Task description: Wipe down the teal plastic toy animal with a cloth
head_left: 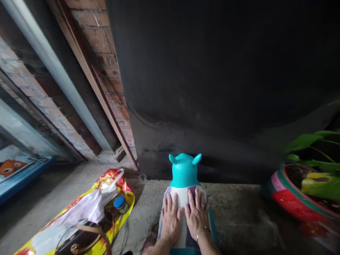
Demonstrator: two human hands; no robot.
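In front of me stands a turquoise inflatable animal toy point(184, 170) with two small ears or horns, its head pointing away from me. A striped cloth in white and greyish purple point(183, 198) is draped over its back. My left hand point(171, 219) lies flat on the cloth's left part, fingers spread. On the right part rests my right hand point(197, 216), palm down and fingers apart, with a ring and a bracelet on it. Both hands press on the cloth and grasp nothing. The toy's lower body is mostly hidden under the cloth and my arms.
To the left lies a yellow and red bag point(124, 219) with white cloth, a blue-lidded jar point(120, 203) and a brown strap point(90, 230) on it. A potted plant point(289, 202) stands at right. Behind the toy rises a dark panel point(212, 88) beside a brick wall point(95, 35).
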